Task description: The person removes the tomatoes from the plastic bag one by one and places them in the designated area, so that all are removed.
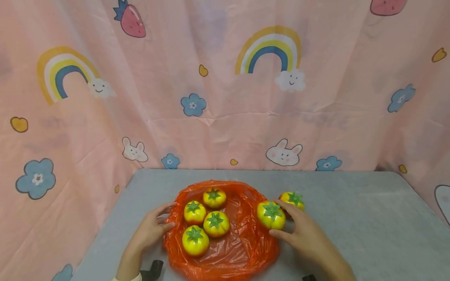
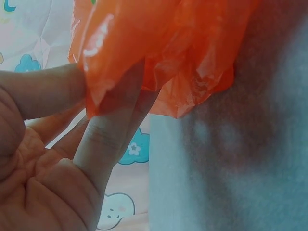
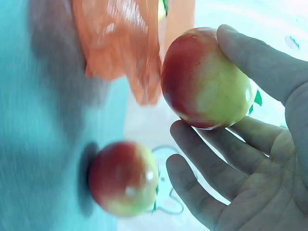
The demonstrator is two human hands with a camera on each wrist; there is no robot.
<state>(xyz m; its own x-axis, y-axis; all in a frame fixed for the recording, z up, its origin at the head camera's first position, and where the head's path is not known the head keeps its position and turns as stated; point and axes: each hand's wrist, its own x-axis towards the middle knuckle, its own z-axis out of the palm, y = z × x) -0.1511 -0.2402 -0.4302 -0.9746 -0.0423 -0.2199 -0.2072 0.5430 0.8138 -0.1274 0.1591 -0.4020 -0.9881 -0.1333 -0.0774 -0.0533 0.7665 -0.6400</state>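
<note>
A red-orange plastic bag [image 1: 242, 249] lies spread open on the table, with several yellow-and-red tomatoes [image 1: 216, 224] with green star-shaped tops inside it. At its left rim, my left hand [image 1: 149, 230] pinches the thin plastic [image 2: 113, 53] between thumb and fingers. My right hand [image 1: 299, 230] grips another tomato [image 1: 271, 215] at the bag's right edge. In the right wrist view this held tomato [image 3: 209, 79] is off the table, red underneath, with thumb and fingertips on its sides. One more tomato [image 3: 124, 178] rests on the table outside the bag, partly behind the right hand in the head view.
The grey table [image 1: 358, 218] extends right of the bag and has rounded far corners. A pink patterned curtain [image 1: 225, 128] hangs behind and to the sides. Near the front edge, a dark object [image 1: 154, 269] shows by the left wrist.
</note>
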